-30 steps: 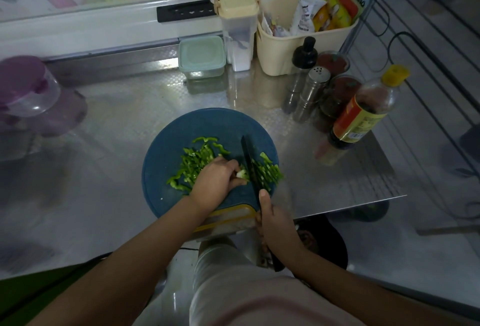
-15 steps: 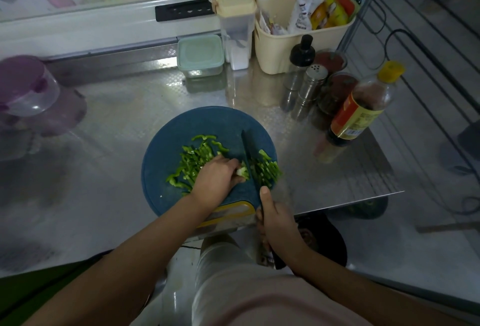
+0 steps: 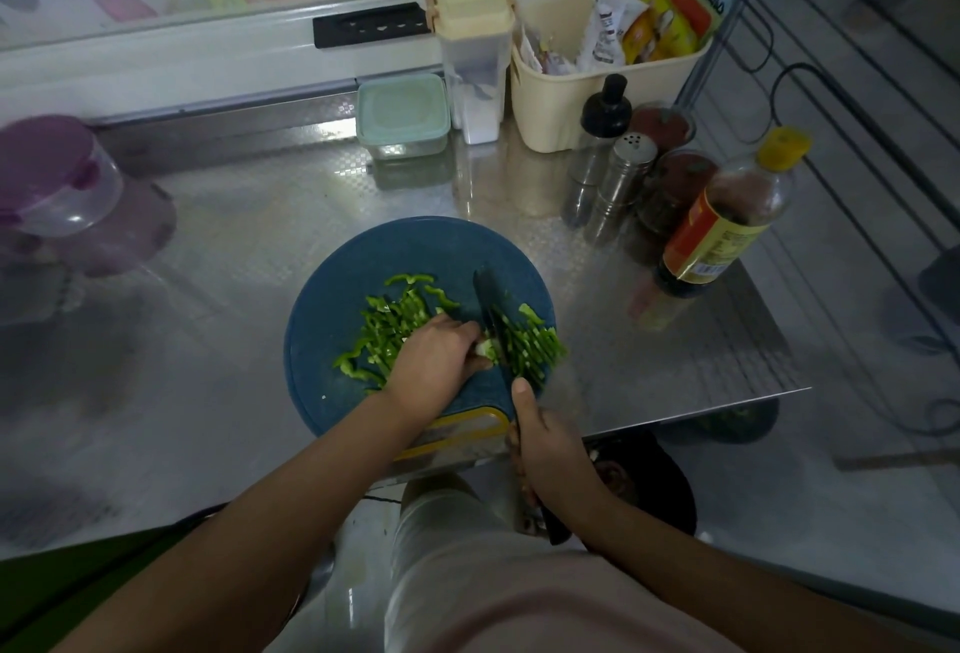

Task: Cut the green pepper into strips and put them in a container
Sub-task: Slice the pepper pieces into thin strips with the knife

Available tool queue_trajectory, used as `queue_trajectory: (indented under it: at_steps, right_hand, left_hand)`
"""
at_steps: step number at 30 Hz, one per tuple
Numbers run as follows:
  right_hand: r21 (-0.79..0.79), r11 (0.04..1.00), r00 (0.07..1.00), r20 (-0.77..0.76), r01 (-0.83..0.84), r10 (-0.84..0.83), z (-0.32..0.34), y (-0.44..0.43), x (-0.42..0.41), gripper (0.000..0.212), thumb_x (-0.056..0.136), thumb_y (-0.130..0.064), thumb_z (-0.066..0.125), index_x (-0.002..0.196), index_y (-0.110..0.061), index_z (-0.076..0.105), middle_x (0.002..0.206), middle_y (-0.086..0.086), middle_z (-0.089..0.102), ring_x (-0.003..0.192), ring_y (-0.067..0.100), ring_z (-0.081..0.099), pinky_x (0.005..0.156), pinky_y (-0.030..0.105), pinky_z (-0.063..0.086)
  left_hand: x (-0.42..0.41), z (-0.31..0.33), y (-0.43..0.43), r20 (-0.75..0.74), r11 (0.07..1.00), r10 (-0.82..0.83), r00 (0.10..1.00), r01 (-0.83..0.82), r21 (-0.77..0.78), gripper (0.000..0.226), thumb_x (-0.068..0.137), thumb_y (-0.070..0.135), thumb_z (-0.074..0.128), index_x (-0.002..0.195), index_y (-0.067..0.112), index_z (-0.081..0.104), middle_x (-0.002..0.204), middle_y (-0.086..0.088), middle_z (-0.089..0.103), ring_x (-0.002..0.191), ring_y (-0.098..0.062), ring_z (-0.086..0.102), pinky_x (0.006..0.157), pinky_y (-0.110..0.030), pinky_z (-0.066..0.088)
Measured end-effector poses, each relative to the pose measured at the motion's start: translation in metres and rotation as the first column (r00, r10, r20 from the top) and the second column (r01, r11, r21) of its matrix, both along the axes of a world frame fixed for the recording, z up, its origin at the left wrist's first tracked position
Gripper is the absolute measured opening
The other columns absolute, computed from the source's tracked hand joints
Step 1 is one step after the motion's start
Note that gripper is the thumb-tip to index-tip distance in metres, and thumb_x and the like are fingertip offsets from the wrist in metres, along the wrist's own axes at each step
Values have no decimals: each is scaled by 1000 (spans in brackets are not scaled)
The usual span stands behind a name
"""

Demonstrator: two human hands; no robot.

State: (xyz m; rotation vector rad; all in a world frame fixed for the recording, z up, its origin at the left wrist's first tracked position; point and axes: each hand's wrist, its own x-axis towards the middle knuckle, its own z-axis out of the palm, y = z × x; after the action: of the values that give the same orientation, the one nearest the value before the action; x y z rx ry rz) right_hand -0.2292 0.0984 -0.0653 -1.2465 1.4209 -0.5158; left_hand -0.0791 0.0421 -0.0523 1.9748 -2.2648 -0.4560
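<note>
Blue brd (image 3: 337, 309): knife (image 3: 487, 296) on pepper (image 3: 487, 349).

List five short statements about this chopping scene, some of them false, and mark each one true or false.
1. The right hand grips the knife by its handle. True.
2. The cutting board is square and red. False: it is round and blue.
3. Cut pepper strips lie on both sides of the blade. True.
4. The left hand hovers off the board, holding nothing. False: its curled fingers hold down an uncut pepper piece beside the blade.
5. The green-lidded container at the back stands open. False: its lid is on.
</note>
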Motion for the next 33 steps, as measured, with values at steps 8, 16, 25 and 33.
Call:
queue_trajectory:
  at_steps: [8, 16, 25, 33]
  right_hand:
    - [121, 993, 1000, 29, 2, -6, 0, -11, 5, 61, 95, -55, 26, 49, -15, 33, 41, -4, 33, 41, 11, 35, 50, 27, 27]
    - [140, 981, 990, 28, 133, -139, -8, -27, 29, 72, 75, -83, 24, 47, -18, 34, 46, 0, 35, 47, 20, 37, 55, 34, 32]
    - [244, 964, 980, 141, 101, -138, -3, -17, 1, 63, 91, -63, 29, 45, -20, 33, 38, -4, 31, 35, 13, 30, 43, 23, 24]
    - [198, 979, 992, 108, 39, -61, -3, -14, -2, 66, 82, -77, 29, 48, -20, 35, 43, -1, 36, 39, 12, 36, 48, 26, 27]
  left_hand:
    - [5, -3, -5, -62, 999, -11, 998, 13, 31, 31, 85, 32, 65, 105, 7, 62, 100, -12, 64, 103, -26, 54, 83, -35, 43]
    - [7, 1, -9, 31, 996, -63, 998, 61, 62, 31, 91, 36, 55, 108, 11, 59, 110, -6, 64, 110, -21, 50, 82, -31, 41]
    - [6, 0, -1, 29, 994, -101, 994, 102, -33, 32, 78, 23, 73, 105, 6, 71, 83, -13, 70, 87, -31, 62, 66, -35, 51]
    - [2, 6, 0, 46, 992, -119, 992, 120, -35, 22, 85, 19, 66, 89, -1, 70, 75, -18, 66, 83, -34, 60, 65, -39, 51]
